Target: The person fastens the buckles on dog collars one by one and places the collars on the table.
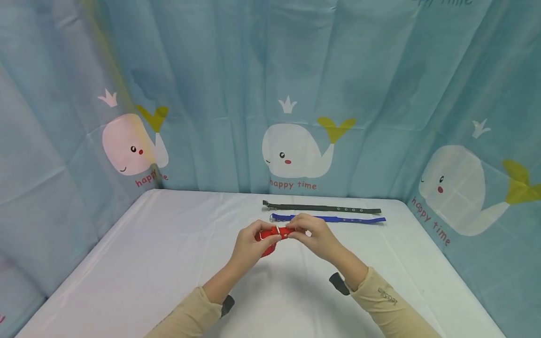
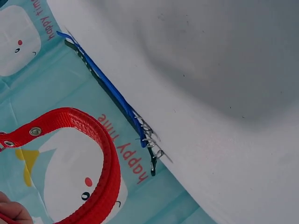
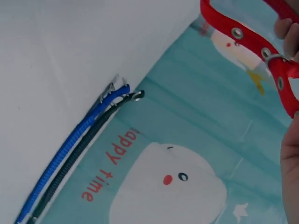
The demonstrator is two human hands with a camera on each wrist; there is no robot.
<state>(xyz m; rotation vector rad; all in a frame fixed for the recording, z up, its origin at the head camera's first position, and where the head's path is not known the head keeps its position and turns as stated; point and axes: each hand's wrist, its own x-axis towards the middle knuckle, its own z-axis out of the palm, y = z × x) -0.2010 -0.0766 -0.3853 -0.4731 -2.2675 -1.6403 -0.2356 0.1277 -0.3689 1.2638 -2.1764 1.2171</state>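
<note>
Both hands hold a red webbing collar [image 1: 270,237] just above the white table [image 1: 169,263]. My left hand [image 1: 253,244] grips its looped part, and my right hand [image 1: 313,234] pinches the strap end by the metal buckle [image 1: 277,230]. In the left wrist view the red collar [image 2: 88,154] curves in a loop with a metal eyelet. In the right wrist view the red collar [image 3: 247,42] shows several eyelets, with a fingertip [image 3: 286,29] pressing it. A blue collar [image 1: 334,218] and a dark green collar [image 1: 321,208] lie flat behind the hands.
A teal curtain [image 1: 236,84] printed with white whales hangs round the table on three sides. The blue collar [image 2: 110,88] and dark collar [image 2: 112,103] lie side by side near the far edge, their buckles to the left in the head view.
</note>
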